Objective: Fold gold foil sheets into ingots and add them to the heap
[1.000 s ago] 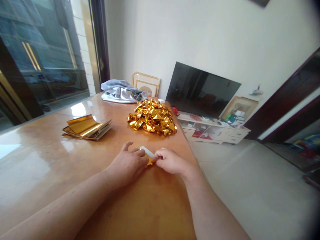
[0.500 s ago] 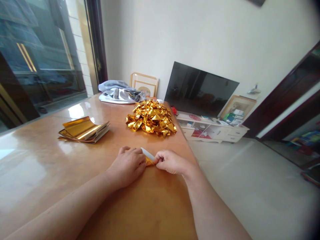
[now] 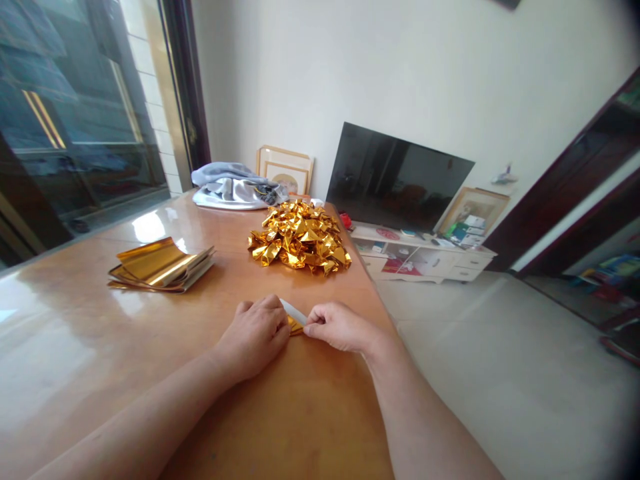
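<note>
A small piece of gold foil paper [image 3: 295,326], with a pale side turned up along its far edge, lies on the wooden table [image 3: 225,427] between my hands. The curled fingers of my left hand [image 3: 261,333] grip its left end. At its right end my right hand [image 3: 336,325] pinches the paper between thumb and bent fingers. Beyond my hands sits a heap of folded gold foil pieces [image 3: 303,239]. To the left rests a loose stack of gold foil sheets [image 3: 160,265], slightly curled.
Folded grey-blue cloth [image 3: 233,185] lies at the table's far end, near leaning picture frames [image 3: 285,167]. Past the table's right edge are a white low cabinet [image 3: 425,260] and a large dark television [image 3: 400,177].
My right hand has shifted slightly left along the paper, and its fingers are closer together. The whole view has moved slightly; the heap and stack look unchanged.
</note>
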`<state>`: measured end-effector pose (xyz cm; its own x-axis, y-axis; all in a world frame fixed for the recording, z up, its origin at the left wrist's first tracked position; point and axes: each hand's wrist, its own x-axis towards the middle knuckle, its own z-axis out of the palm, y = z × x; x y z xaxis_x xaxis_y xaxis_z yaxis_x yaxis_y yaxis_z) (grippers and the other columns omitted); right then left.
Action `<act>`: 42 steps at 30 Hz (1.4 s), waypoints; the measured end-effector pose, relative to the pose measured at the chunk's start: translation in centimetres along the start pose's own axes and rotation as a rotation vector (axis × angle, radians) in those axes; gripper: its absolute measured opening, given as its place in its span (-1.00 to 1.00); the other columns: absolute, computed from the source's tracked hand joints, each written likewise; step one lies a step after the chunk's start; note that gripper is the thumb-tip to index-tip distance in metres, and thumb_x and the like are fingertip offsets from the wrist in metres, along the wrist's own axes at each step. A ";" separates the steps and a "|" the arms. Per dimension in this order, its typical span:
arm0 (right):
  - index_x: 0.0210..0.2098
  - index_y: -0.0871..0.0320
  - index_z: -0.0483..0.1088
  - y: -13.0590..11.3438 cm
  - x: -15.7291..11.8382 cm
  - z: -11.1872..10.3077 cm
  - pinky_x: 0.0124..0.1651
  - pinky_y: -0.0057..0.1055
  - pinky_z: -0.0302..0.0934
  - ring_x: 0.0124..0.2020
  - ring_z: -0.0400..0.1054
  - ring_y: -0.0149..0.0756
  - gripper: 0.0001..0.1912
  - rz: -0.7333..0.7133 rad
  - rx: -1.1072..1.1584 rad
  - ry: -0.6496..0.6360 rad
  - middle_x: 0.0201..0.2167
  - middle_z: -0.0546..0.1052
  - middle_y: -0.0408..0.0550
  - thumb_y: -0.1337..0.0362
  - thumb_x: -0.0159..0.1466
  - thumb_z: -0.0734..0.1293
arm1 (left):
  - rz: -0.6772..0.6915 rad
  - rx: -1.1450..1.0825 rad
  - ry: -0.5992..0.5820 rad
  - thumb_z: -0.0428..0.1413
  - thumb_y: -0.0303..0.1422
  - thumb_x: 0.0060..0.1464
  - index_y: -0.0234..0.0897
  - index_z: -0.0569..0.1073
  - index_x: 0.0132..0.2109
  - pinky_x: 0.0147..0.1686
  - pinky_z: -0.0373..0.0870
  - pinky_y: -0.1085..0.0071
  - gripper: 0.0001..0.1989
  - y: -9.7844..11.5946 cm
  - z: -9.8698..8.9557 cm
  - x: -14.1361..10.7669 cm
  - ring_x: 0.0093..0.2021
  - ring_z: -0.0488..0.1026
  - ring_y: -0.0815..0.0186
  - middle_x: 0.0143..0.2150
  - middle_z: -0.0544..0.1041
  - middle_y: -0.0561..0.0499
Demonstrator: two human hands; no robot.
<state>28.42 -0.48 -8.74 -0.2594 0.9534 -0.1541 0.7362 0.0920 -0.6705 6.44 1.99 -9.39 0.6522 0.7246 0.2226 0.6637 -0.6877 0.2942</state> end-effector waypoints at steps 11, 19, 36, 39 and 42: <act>-0.43 0.16 0.48 -0.2 0.2 0.8 -0.49 -0.47 -0.16 -0.55 0.17 -0.46 -0.80 0.045 -0.185 0.079 -0.55 0.46 -0.22 0.19 0.27 0.35 | -0.018 -0.005 0.007 -0.04 -0.28 0.29 -0.23 0.39 -0.34 -0.21 0.26 0.31 -0.75 -0.5 0.7 0.6 -0.21 0.39 0.23 -0.22 0.41 -0.04; -0.53 0.16 0.45 -0.6 0.3 1.2 -0.51 -0.42 -0.21 -0.59 0.16 -0.47 -0.77 0.066 -0.245 0.089 -0.60 0.44 -0.21 0.25 0.24 0.34 | -0.024 -0.006 0.013 -0.04 -0.30 0.27 -0.23 0.38 -0.35 -0.25 0.26 0.32 -0.77 -0.5 1.2 0.9 -0.27 0.39 0.25 -0.24 0.39 -0.04; -0.58 0.15 0.38 -1.0 0.1 1.2 -0.50 -0.40 -0.23 -0.61 0.15 -0.46 -0.75 0.072 -0.277 0.119 -0.62 0.44 -0.18 0.29 0.23 0.34 | -0.045 -0.019 0.008 -0.03 -0.31 0.26 -0.23 0.36 -0.35 -0.27 0.25 0.33 -0.79 -0.6 1.5 1.1 -0.27 0.39 0.25 -0.24 0.38 -0.05; -0.59 0.15 0.37 -1.2 0.1 1.3 -0.51 -0.39 -0.24 -0.61 0.16 -0.46 -0.75 0.066 -0.291 0.138 -0.61 0.45 -0.18 0.30 0.22 0.33 | -0.052 -0.031 0.007 -0.02 -0.32 0.25 -0.23 0.36 -0.36 -0.27 0.25 0.33 -0.79 -0.5 1.5 1.1 -0.25 0.39 0.24 -0.23 0.38 -0.05; -0.60 0.15 0.34 -1.4 0.1 1.4 -0.51 -0.38 -0.24 -0.61 0.16 -0.45 -0.74 0.081 -0.305 0.144 -0.62 0.44 -0.18 0.29 0.21 0.33 | -0.061 -0.032 0.008 -0.02 -0.32 0.24 -0.23 0.36 -0.36 -0.28 0.23 0.33 -0.80 -0.4 1.4 1.1 -0.25 0.39 0.24 -0.23 0.38 -0.05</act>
<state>26.49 -0.86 -8.79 -0.1181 0.9898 -0.0792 0.9092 0.0757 -0.4093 7.42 3.04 -10.55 0.6083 0.7653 0.2105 0.6896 -0.6408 0.3373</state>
